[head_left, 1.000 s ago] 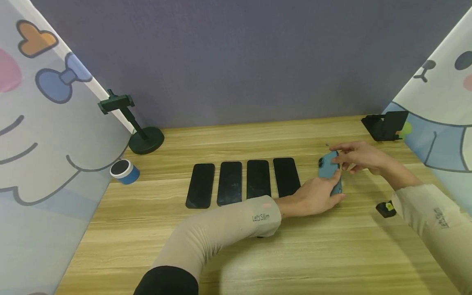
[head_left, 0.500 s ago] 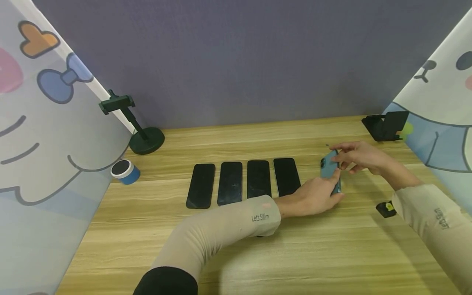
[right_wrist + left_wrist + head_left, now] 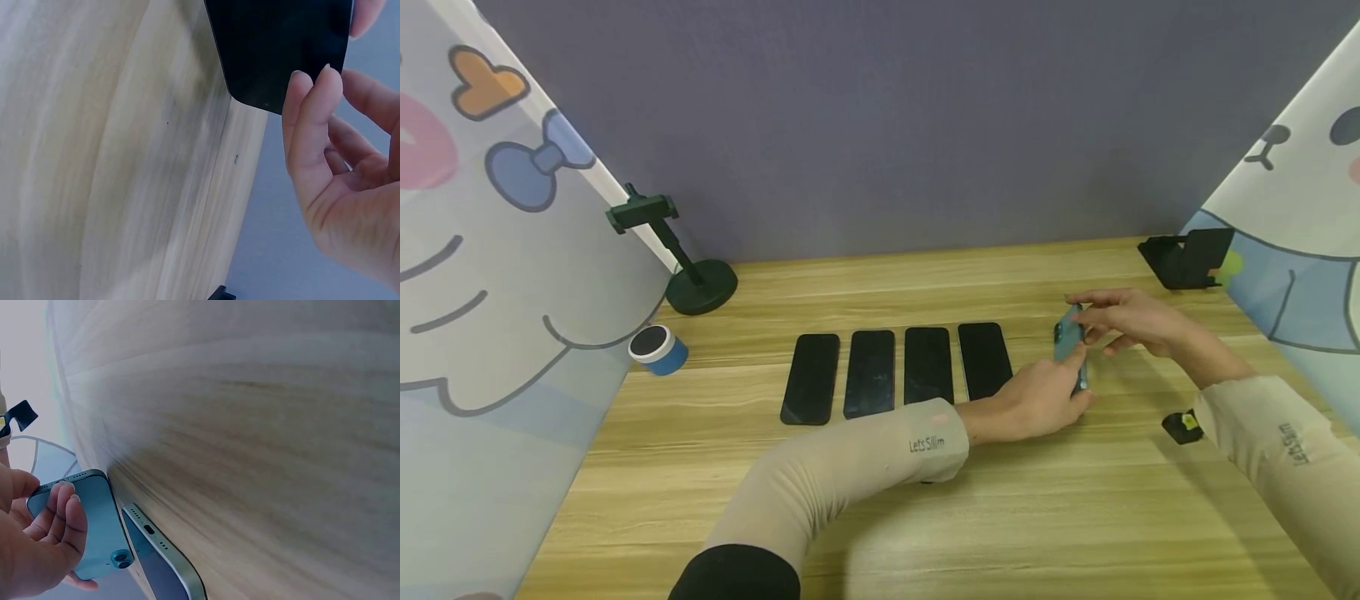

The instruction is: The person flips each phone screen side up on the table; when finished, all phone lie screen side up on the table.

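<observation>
A teal smartphone (image 3: pixel 1066 333) stands tilted up on one long edge at the right of the table, held between both hands. My left hand (image 3: pixel 1036 400) grips its near end, index finger along the upper edge. In the left wrist view, curled fingers lie against the phone's teal back (image 3: pixel 103 528) with its twin camera lenses. My right hand (image 3: pixel 1138 321) pinches the far end by its upper edge. In the right wrist view, two fingertips touch the black screen (image 3: pixel 281 50) near a corner. Left of the hands lies a row of several dark phones (image 3: pixel 869 373), screens up.
A dark green phone stand (image 3: pixel 700 283) stands at the back left, with a blue-and-white round tub (image 3: pixel 658 350) in front of it. A black folding stand (image 3: pixel 1187 260) sits at the back right. A grey partition (image 3: pixel 880 133) closes off the table's back edge.
The teal phone has tipped up further onto its long edge, so less of its back shows in the head view. Both hands have shifted very slightly left with it.
</observation>
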`<state>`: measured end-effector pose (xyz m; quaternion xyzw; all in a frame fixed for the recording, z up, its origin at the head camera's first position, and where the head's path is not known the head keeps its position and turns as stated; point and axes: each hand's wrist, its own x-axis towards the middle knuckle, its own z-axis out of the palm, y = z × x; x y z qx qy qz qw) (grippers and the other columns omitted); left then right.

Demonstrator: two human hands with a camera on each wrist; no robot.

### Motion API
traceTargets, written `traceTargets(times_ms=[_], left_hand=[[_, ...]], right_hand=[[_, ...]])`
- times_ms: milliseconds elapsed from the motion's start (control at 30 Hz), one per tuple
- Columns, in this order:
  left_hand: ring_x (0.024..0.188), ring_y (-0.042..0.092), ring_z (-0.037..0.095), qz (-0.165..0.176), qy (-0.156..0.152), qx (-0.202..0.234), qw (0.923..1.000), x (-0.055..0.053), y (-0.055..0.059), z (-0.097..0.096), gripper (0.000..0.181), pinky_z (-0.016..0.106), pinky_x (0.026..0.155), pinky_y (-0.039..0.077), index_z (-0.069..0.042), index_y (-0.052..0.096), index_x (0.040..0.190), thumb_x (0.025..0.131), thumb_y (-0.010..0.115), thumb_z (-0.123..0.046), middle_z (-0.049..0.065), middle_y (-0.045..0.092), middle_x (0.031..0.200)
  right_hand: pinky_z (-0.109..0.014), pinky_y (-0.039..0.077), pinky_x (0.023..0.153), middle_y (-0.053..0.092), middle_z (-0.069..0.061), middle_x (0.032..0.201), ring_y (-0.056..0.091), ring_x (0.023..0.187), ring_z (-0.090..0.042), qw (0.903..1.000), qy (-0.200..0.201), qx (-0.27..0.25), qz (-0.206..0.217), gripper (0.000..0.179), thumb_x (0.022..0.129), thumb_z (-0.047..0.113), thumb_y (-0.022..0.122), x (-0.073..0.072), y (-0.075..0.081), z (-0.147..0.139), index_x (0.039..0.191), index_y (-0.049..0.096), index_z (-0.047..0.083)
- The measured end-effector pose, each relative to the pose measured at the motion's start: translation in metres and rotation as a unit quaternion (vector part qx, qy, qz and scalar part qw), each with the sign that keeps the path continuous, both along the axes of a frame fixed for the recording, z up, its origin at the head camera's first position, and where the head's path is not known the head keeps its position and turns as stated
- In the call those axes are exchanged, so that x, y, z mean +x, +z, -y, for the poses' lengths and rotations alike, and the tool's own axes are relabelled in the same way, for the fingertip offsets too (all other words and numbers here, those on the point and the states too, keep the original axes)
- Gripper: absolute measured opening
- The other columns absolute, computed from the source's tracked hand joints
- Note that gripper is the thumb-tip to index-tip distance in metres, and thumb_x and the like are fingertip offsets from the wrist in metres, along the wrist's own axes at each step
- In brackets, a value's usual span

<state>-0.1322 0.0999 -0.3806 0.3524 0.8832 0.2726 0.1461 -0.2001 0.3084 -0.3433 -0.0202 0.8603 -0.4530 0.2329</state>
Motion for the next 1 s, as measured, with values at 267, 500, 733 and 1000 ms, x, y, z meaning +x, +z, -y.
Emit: traceTargets(times_ms=[267, 500, 733, 1000], left_hand=[[0.030, 0.030, 0.005, 0.054, 0.072, 0.059, 0.9941, -0.001, -0.003, 0.003, 0.062, 0.019, 0.031, 0.031, -0.014, 0.019, 0.162, 0.106, 0.046, -0.022, -0.007, 0.042, 0.045], [0.039, 0.041, 0.004, 0.130, 0.166, 0.205, 0.9558, -0.010, -0.009, 0.007, 0.049, 0.017, 0.036, 0.029, -0.015, 0.043, 0.153, 0.104, 0.049, -0.021, -0.005, 0.059, 0.059], [0.071, 0.068, 0.010, 0.220, 0.203, 0.320, 0.8986, -0.011, -0.016, 0.010, 0.049, 0.019, 0.055, 0.048, -0.014, 0.044, 0.152, 0.105, 0.052, -0.021, 0.009, 0.073, 0.086], [0.076, 0.070, 0.011, 0.283, 0.143, 0.334, 0.8877, -0.018, -0.015, 0.014, 0.061, 0.022, 0.073, 0.058, -0.022, 0.032, 0.158, 0.103, 0.057, -0.019, 0.010, 0.072, 0.087]], right_hand=[[-0.039, 0.060, 0.074, 0.063, 0.003, 0.106, 0.068, 0.091, -0.011, 0.9993, -0.010, -0.036, 0.007, 0.069, 0.105, 0.041, 0.051, -0.002, -0.011, -0.007, 0.160, 0.024, 0.008], [-0.038, 0.060, 0.074, 0.056, -0.012, 0.127, 0.067, 0.091, -0.010, 0.9988, -0.025, -0.042, -0.010, 0.073, 0.106, 0.041, 0.048, 0.004, -0.025, -0.014, 0.161, 0.017, 0.004], [-0.038, 0.061, 0.071, 0.063, -0.007, 0.101, 0.066, 0.080, -0.011, 0.9988, -0.036, -0.020, 0.026, 0.081, 0.105, 0.042, 0.051, 0.010, -0.040, -0.016, 0.160, 0.010, -0.002], [-0.031, 0.059, 0.070, 0.057, -0.001, 0.108, 0.063, 0.088, -0.011, 0.9932, -0.042, -0.102, 0.035, 0.077, 0.107, 0.034, 0.049, 0.014, -0.041, -0.022, 0.162, 0.002, 0.006]])
